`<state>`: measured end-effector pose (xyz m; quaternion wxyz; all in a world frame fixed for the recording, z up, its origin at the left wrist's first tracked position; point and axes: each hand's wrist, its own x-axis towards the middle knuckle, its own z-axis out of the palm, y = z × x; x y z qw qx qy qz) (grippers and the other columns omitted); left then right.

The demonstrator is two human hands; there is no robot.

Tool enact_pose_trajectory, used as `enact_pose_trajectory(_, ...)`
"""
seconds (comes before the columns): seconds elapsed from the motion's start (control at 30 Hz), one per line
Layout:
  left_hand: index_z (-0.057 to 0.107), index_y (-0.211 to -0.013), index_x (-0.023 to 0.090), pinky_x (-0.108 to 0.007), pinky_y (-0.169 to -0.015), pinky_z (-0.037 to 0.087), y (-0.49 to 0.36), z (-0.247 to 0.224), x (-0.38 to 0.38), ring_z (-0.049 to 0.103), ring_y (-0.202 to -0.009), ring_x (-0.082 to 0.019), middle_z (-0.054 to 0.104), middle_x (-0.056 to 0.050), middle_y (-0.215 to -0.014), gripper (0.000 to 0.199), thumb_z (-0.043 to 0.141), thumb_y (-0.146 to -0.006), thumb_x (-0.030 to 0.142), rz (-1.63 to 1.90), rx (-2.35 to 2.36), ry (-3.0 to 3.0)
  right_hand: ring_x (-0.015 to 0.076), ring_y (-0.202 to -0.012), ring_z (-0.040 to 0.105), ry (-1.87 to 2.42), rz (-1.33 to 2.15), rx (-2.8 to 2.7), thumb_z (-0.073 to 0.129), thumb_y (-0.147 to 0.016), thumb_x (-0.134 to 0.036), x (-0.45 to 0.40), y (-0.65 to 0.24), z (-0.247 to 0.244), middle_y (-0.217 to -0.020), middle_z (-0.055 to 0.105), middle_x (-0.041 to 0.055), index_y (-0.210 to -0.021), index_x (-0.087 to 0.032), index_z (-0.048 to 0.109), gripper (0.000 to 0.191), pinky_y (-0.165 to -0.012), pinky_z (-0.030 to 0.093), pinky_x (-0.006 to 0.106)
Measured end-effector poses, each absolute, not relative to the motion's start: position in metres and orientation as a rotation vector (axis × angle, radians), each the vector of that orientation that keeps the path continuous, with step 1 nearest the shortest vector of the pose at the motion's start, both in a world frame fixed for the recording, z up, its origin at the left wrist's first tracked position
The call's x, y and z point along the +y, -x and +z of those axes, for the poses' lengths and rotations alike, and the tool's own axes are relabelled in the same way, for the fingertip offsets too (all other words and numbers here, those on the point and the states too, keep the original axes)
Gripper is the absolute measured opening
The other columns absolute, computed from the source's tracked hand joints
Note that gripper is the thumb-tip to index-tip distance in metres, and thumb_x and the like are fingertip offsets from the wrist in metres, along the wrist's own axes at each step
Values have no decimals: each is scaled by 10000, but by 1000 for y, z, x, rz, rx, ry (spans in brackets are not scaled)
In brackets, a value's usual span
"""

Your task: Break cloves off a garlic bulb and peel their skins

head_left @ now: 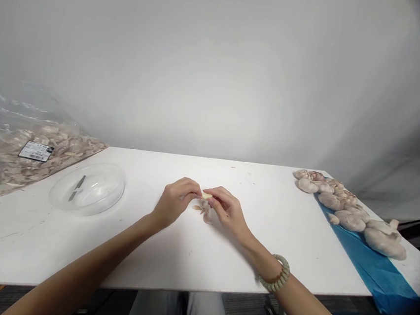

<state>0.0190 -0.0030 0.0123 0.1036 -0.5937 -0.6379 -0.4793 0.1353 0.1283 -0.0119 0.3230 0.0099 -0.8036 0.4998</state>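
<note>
Between my two hands, over the middle of the table, is a pale garlic clove [206, 195]. The fingertips of my left hand [176, 200] pinch its left end. My right hand [230, 213] grips the other end between thumb and fingers, and a beaded bracelet [276, 275] circles that wrist. Just below the fingertips lie dry garlic skins [204, 209], partly hidden by my right hand.
At left stands a clear plastic bowl [117, 195] with a small knife [77, 188] in it. Behind it sits a labelled clear bag [62, 148] of garlic skins. Several garlic bulbs [350, 220] line a blue plastic sheet [363, 259] along the table's right side.
</note>
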Motion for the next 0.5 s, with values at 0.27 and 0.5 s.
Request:
enact_pose_trajectory(0.27,564,-775,171,-263,-725,443,-22,11,-2,549,-794,-130,592,-26,-815,146,467,-845,86,-1413,-1957,1763,127,-633,535,100,1573,-1991,516,-833,-336,127,-133,-13,-772,578,27,-942,-219,659,214,-580,443,269)
enact_pose_trajectory(0.5,590,-847,176,-259,-716,457,-25,14,-4,568,-773,-131,611,-28,-835,104,499,-838,127,-1518,-1985,1719,105,-550,502,149,1815,-1845,577,-791,-356,126,-132,-12,-620,573,-1,-874,-188,678,213,-541,443,255)
